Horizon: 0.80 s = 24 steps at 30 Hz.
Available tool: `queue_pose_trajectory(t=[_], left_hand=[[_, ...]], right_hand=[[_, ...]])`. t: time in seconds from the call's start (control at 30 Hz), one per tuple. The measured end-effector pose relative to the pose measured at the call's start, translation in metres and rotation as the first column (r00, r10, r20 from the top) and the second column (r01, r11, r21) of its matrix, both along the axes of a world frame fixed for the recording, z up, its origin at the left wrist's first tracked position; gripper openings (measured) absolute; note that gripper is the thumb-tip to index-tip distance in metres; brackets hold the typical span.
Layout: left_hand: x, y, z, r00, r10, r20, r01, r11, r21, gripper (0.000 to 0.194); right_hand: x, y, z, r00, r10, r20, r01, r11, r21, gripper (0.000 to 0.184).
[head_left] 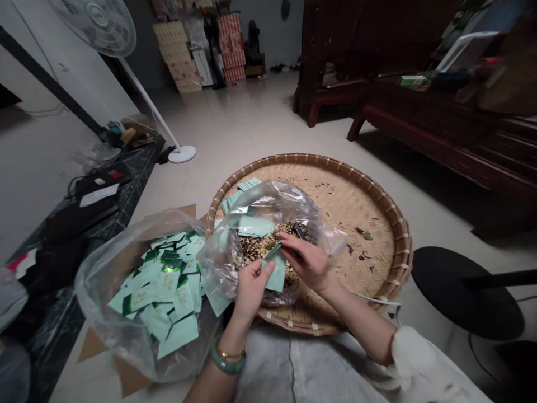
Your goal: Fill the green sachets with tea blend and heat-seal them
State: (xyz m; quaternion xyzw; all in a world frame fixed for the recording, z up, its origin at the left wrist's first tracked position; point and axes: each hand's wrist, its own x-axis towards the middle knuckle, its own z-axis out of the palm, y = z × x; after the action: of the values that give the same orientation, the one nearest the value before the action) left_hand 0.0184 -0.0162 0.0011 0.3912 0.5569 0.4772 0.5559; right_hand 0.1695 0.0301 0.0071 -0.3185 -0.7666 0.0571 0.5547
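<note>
My left hand [251, 282] pinches a small pale green packet [276, 274] by its side, thumb in front. My right hand [308, 260] has its fingertips at the packet's top edge, and a black-handled tool [299, 232] sticks up from between its fingers; the tool's working end is hidden. Beneath both hands lies an open clear plastic bag [277, 193] holding a loose dried mix [251, 246] of pale and dark bits. Inside the bag's far side, a stack of green packets [255, 226] shows through.
The bag sits in a round woven bamboo tray [400, 224] with scattered dark scraps and a leaf [367, 235]. To the left, a large plastic bag [100, 285] holds many green packets [168, 285]. A white fan [182, 153], a black round base [453, 291] and dark wooden furniture [403, 120] stand around.
</note>
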Motion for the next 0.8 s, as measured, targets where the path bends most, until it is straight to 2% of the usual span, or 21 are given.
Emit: queue_pose_trajectory(t=[0.1,0.17,0.27,0.33,0.4,0.53,0.7,0.8], left_hand=[[0.001,0.000,0.001,1.000,-0.010,-0.002,0.010,1.000,0.001,0.040],[0.000,0.000,0.003,0.999,-0.025,-0.043,0.026,1.000,0.016,0.036],[-0.003,0.000,0.005,0.976,-0.029,-0.217,0.052,0.994,0.100,0.028],[-0.006,0.002,0.005,0.940,-0.007,-0.340,0.066,0.985,0.161,0.023],[-0.009,0.004,0.003,0.917,0.030,-0.397,0.052,0.979,0.195,0.019],[-0.012,0.008,0.000,0.929,0.119,-0.350,-0.054,0.980,0.191,0.018],[-0.009,0.008,-0.006,0.941,0.143,-0.307,-0.076,0.972,0.221,0.016],[-0.008,0.008,-0.009,0.973,0.117,-0.198,-0.082,0.981,0.177,0.022]], right_hand=[[0.000,0.001,0.001,1.000,0.024,-0.018,-0.025,1.000,-0.018,0.020],[0.001,0.002,0.004,0.998,0.055,-0.010,-0.056,0.996,-0.075,0.015],[0.004,0.005,0.011,0.999,0.022,0.030,-0.017,0.986,-0.164,0.007],[0.008,0.005,0.015,0.998,-0.025,0.056,0.035,0.984,-0.173,0.008],[0.012,0.005,0.017,0.998,-0.015,0.055,0.025,0.984,-0.179,0.010],[0.019,-0.001,0.019,0.998,0.060,-0.001,-0.058,0.959,-0.277,0.012],[0.021,-0.009,0.021,0.995,0.059,0.083,-0.020,0.911,-0.412,0.010],[0.021,-0.013,0.019,0.992,0.078,0.102,-0.006,0.824,-0.566,0.014]])
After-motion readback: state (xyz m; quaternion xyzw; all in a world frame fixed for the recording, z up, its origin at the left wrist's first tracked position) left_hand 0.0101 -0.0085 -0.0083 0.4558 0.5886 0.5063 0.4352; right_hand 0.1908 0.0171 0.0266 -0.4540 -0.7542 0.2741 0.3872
